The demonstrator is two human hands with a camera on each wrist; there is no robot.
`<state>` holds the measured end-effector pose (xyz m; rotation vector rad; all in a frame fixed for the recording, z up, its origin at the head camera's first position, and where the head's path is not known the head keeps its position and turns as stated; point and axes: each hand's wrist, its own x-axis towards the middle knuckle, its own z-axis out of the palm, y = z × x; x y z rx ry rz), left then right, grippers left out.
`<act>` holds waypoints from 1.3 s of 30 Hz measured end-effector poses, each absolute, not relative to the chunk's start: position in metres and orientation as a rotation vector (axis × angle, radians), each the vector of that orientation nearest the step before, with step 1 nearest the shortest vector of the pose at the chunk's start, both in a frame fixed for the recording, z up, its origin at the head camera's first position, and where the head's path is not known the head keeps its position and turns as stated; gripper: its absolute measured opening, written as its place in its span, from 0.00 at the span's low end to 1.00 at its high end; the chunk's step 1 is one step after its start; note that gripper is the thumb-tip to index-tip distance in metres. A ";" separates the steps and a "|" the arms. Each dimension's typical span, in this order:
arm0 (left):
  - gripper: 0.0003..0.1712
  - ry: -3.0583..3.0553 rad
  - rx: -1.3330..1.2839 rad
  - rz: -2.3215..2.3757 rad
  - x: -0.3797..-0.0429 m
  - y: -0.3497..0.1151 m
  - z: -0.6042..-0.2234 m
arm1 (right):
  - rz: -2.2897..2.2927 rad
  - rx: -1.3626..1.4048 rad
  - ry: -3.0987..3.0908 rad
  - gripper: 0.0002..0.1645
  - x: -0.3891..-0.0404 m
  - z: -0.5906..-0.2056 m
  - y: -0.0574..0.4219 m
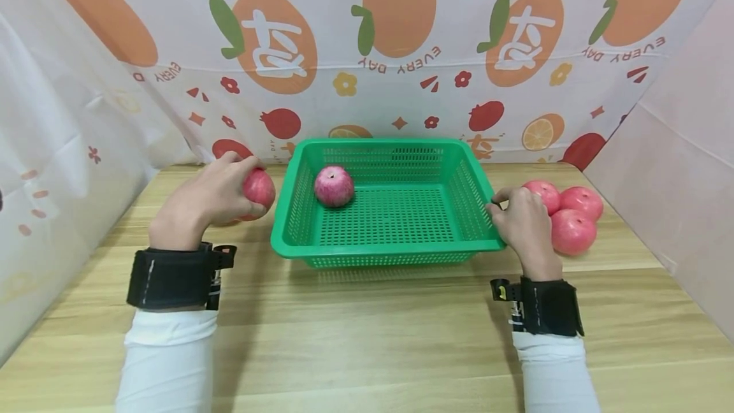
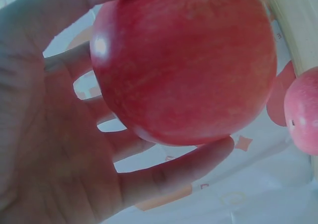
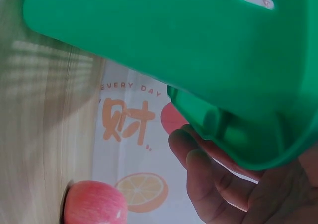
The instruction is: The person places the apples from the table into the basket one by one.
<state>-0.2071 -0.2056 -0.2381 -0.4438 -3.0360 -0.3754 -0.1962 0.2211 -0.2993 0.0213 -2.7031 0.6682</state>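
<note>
Left hand (image 1: pixel 209 195) gripped a red apple (image 1: pixel 259 191), raised just left of the green basket (image 1: pixel 378 251); right hand (image 1: pixel 524 225) pinched its right rim (image 1: pixel 478 174). Purplish fruit (image 1: pixel 334 187) sat inside, three pink apples (image 1: pixel 573 232) lay right.

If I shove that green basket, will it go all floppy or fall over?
Probably not floppy: the green basket looks like moulded plastic, and its walls and broad rim hold their shape. It's likely light for its size, since the sides and floor are full of holes. Tipping seems unlikely too, because it's wide and low.
</note>
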 end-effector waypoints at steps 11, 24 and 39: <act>0.33 -3.007 -0.447 -0.354 -0.207 -0.199 -0.227 | 0.675 0.021 -2.699 0.12 -0.196 -0.300 0.222; 0.39 -3.004 -0.414 -0.372 -0.206 -0.195 -0.223 | 0.677 0.018 -2.696 0.12 -0.196 -0.302 0.222; 0.34 -2.956 -0.452 -0.377 -0.209 -0.186 -0.210 | 0.679 0.031 -2.684 0.12 -0.196 -0.301 0.223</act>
